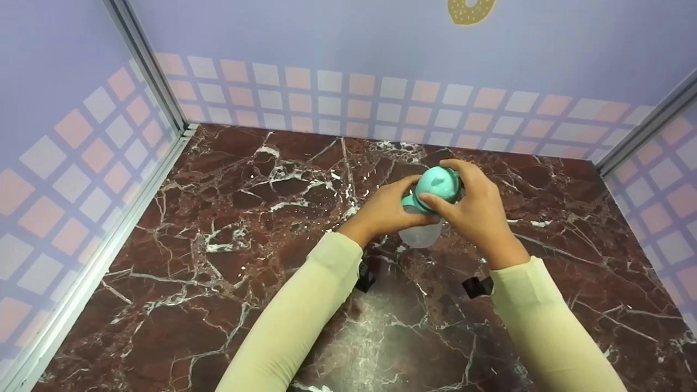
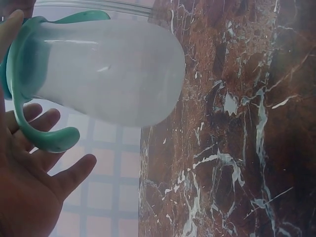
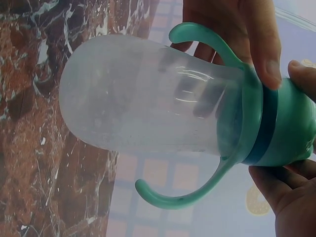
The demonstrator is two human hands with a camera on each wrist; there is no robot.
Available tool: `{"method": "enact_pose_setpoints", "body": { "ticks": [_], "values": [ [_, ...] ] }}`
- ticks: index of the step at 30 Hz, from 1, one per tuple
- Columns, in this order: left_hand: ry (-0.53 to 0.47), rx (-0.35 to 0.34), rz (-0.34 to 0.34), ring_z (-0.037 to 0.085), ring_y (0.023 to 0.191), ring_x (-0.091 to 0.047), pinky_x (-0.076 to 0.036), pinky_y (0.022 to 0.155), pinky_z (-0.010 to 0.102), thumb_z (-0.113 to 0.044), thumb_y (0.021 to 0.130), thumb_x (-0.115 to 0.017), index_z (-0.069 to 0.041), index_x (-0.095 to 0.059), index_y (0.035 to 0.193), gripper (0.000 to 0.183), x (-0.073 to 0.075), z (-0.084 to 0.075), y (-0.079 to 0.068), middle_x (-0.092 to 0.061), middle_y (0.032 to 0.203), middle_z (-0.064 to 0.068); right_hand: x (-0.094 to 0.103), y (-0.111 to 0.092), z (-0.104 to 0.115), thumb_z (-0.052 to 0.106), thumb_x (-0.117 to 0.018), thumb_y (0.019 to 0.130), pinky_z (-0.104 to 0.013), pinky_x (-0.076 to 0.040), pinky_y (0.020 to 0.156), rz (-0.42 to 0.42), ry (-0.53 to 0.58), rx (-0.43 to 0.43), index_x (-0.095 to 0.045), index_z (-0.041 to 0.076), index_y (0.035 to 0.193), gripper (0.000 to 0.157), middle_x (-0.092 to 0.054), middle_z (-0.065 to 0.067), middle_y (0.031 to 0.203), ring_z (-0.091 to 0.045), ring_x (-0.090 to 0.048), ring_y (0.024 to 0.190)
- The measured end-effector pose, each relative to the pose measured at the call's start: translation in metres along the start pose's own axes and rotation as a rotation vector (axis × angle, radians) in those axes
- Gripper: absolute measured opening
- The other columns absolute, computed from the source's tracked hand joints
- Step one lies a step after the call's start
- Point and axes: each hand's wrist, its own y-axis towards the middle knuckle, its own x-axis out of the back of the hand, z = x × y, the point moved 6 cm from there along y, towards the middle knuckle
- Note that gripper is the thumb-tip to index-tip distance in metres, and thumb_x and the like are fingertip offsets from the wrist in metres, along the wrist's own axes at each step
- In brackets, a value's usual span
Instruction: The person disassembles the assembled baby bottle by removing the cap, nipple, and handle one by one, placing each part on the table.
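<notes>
A baby bottle with a clear, cloudy body is held upright above the table between both hands. A green collar with two curved handles circles its neck, and a rounded green cap tops it. My left hand grips the neck from the left; its thumb presses the collar and its fingers lie behind, near a handle. From the right, my right hand holds the cap between thumb and fingers. In the left wrist view, the left hand shows beside the lower handle, and the cap is mostly cut off.
The dark red marbled tabletop lies below the bottle. A lilac wall with pink and white squares stands behind, and side panels with metal frames flank the table. Black wrist devices hang beneath both sleeves.
</notes>
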Motion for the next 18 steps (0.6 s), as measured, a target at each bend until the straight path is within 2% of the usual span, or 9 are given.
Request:
{"method": "enact_pose_setpoints", "body": {
  "ticks": [9,18],
  "values": [
    [-0.068,0.003,-0.006,0.007,0.107,-0.061,-0.05,0.095,0.032,-0.065,0.066,-0.078,-0.031,-0.052,0.134,0.08,0.0,0.001,-0.004,-0.065,0.119,-0.012,-0.005,-0.002,0.008,0.046,-0.081,0.074,-0.048,-0.048,0.092,-0.015,0.023,0.012,-0.058,0.009,0.126,0.068,-0.062,-0.012,0.125,-0.031,-0.06,0.109],
    [-0.14,0.008,-0.009,0.006,0.107,-0.061,-0.049,0.095,0.029,-0.055,0.067,-0.082,-0.028,-0.057,0.129,0.072,0.004,0.006,-0.009,-0.065,0.117,-0.012,-0.011,-0.003,0.019,0.045,-0.081,0.074,-0.046,-0.048,0.091,-0.018,0.041,0.037,-0.058,0.009,0.125,0.067,-0.061,-0.011,0.122,-0.029,-0.06,0.107]
  ]
}}
